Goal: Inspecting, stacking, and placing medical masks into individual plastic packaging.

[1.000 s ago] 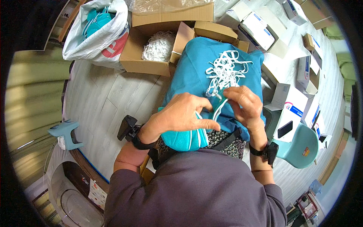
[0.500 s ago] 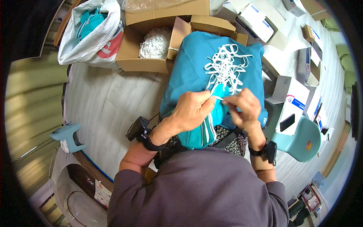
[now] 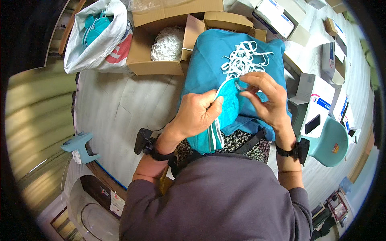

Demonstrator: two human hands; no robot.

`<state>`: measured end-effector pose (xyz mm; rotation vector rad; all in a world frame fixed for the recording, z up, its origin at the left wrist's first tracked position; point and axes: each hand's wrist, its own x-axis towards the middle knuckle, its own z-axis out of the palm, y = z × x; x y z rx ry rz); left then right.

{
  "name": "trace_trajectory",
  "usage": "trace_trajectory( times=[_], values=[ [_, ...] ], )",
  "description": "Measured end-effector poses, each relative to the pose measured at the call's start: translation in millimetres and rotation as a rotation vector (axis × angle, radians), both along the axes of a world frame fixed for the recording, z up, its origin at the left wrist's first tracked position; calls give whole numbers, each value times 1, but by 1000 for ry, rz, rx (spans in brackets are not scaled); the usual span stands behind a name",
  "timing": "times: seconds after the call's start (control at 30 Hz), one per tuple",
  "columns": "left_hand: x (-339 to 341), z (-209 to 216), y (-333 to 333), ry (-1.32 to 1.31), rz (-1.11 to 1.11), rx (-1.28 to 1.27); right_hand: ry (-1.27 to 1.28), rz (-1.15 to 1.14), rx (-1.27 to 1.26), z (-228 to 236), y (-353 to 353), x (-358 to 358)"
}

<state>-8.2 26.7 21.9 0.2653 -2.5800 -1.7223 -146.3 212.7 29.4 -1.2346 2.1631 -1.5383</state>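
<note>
Teal fabric front and centre in the head view, the only one here: a soft, curved teal piece [image 3: 231, 105] w/ white edging, held up over the near half of the blue cloth bundle [image 3: 205, 62]. Your L hand [image 3: 199, 112] is clamped on its left rim, thumb pressed against curled fingers, fabric caught btwn. Your R hand [image 3: 265, 96] is at the far right rim, thumb & forefinger spread apart, w/ a whitish bit showing in the gap; can't tell if you're gripping it.

Below your L hand, a layered teal stack [image 3: 201, 142] w/ white edges sits at the bundle's near left corner, over the speckled cloth on your lap. Just past the piece's tip, white straps [image 3: 247, 58] lie tangled toward the bundle's far right corner; can't tell if tip & straps touch.

Off the bundle's far left corner: open cardboard box [image 3: 155, 69], white heap [image 3: 167, 44] inside vs. its right wall. Left of that, a white bag [image 3: 86, 56], more teal pieces [image 3: 96, 30] in its mouth. Off the bundle's right edge, a black phone [image 3: 312, 124] on a white carton [image 3: 309, 134], beside a pale teal chair [image 3: 337, 158].
</note>
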Motion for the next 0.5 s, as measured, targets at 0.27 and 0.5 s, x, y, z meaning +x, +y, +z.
trace_trajectory(
  times=[0.27, 0.5],
  values=[
    [8, -2, 6, 137, 155, 2, 474, 8, 5, -33, 13, -14],
    [18, 8, -11, 81, 247, 106, 23, -224, 373, -61, 62, -38]
  ],
)
